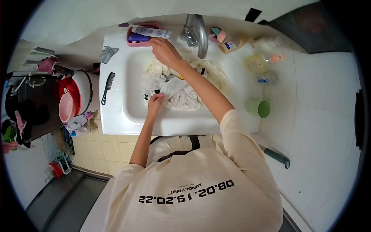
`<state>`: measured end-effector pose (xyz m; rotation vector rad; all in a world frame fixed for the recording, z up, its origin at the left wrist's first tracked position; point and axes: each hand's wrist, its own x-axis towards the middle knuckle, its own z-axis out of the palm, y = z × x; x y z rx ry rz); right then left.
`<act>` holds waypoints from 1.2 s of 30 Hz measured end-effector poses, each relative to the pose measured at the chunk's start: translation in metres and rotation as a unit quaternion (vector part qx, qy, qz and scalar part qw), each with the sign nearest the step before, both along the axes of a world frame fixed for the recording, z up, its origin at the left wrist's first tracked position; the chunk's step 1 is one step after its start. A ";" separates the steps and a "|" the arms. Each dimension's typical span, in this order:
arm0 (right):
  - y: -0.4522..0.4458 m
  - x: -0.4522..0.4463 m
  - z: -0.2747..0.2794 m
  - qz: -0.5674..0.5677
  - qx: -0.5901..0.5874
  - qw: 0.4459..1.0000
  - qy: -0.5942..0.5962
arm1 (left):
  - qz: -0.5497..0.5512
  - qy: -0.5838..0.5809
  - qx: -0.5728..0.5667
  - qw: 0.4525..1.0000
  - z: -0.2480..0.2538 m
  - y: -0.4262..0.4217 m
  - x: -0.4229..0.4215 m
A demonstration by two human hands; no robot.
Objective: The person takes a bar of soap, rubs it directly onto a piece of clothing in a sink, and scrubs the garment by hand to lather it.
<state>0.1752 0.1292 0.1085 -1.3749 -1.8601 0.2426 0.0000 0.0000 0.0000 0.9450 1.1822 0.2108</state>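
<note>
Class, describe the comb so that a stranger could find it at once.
Start at the white sink. On its left rim, below the crumpled grey cloth in the picture, lies a black comb. Its row of teeth sets it apart from the cloth.

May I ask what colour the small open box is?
The box is pink; see the head view.

Gap left of left hand [155,102], over sink basin [133,91]: unobstructed; passage right of right hand [167,53]: blocked by chrome faucet [202,36].

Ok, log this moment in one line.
left hand: holding white cloth in sink | right hand: at pink box | comb: on sink rim
</note>
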 end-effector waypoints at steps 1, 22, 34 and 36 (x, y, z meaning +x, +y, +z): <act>0.015 -0.004 -0.001 0.006 0.021 0.999 -0.026 | 0.073 0.025 0.058 0.995 -0.010 -0.004 0.001; 0.105 -0.055 0.005 -0.065 0.094 0.904 -0.412 | 0.005 0.179 0.295 0.939 0.005 -0.025 -0.001; 0.119 -0.055 0.015 -0.062 -0.093 0.920 -0.375 | -0.003 0.209 0.355 0.911 0.010 -0.028 0.005; 0.121 -0.054 0.009 -0.079 -0.026 0.929 -0.361 | 0.016 0.190 0.327 0.926 0.016 -0.024 0.006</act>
